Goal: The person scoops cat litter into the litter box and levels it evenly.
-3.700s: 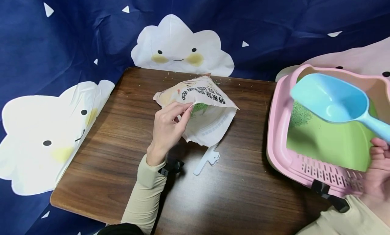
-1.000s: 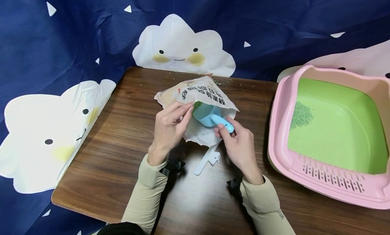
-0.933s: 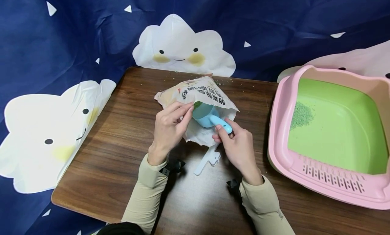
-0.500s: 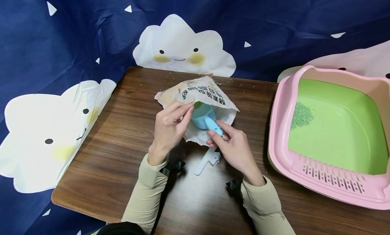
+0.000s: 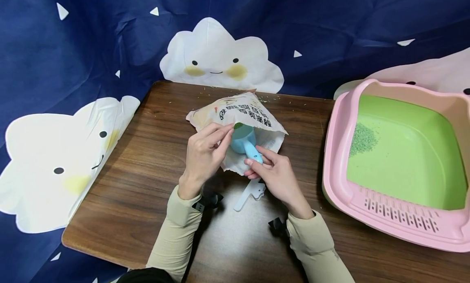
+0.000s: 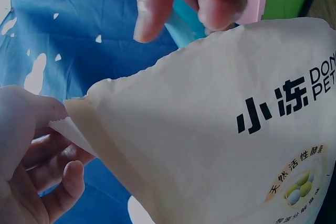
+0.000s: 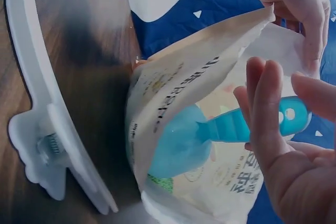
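Observation:
My left hand [image 5: 203, 158] pinches the near-left edge of the mouth of a white printed bag [image 5: 273, 140] lying on the table. My right hand [image 5: 280, 177] grips the handle of a light blue scoop [image 5: 239, 141] from the right. The scoop's bowl is inside the bag mouth, partly hidden by the upper flap in the right wrist view. Green pellets [image 7: 161, 183] show beneath the bowl, deep in the bag. From the left wrist view, the bag's outer side [image 6: 199, 114] hides most of the scoop.
A pink-rimmed litter box [image 5: 335, 160] with a green basin stands on the right, a patch of green pellets [image 5: 363, 140] on its floor. A white bag clip [image 5: 244, 198] lies just in front of the bag. Loose pellets dot the table's back edge.
My right hand has carried the scoop from over the litter box to the bag, then shifted left and nearer, swinging the handle toward me. The left hand stays at the bag's edge.

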The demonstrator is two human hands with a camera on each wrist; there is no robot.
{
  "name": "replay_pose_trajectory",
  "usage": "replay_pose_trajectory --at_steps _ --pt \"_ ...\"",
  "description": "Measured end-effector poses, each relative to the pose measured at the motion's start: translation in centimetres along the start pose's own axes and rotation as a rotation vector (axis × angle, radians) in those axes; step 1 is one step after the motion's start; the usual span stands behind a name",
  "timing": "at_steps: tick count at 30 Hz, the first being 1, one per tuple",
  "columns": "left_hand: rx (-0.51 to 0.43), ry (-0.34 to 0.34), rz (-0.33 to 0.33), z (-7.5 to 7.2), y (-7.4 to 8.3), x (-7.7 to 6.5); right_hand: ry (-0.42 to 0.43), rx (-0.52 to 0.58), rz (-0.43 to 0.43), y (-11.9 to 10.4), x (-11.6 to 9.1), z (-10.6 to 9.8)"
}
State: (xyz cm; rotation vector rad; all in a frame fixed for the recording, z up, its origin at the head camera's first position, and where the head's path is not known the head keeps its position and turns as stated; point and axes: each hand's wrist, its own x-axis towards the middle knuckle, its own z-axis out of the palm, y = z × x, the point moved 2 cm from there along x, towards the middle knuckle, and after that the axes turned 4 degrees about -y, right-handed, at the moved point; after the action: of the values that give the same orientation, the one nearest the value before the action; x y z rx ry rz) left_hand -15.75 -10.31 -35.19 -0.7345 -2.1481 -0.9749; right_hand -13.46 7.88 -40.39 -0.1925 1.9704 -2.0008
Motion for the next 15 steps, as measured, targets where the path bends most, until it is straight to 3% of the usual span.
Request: replay_pose_trajectory --at_steps 15 --pt "0.005 -0.003 0.013 0.1 0.1 0.0 -0.069 0.058 0.062 0.6 0.3 -1.1"
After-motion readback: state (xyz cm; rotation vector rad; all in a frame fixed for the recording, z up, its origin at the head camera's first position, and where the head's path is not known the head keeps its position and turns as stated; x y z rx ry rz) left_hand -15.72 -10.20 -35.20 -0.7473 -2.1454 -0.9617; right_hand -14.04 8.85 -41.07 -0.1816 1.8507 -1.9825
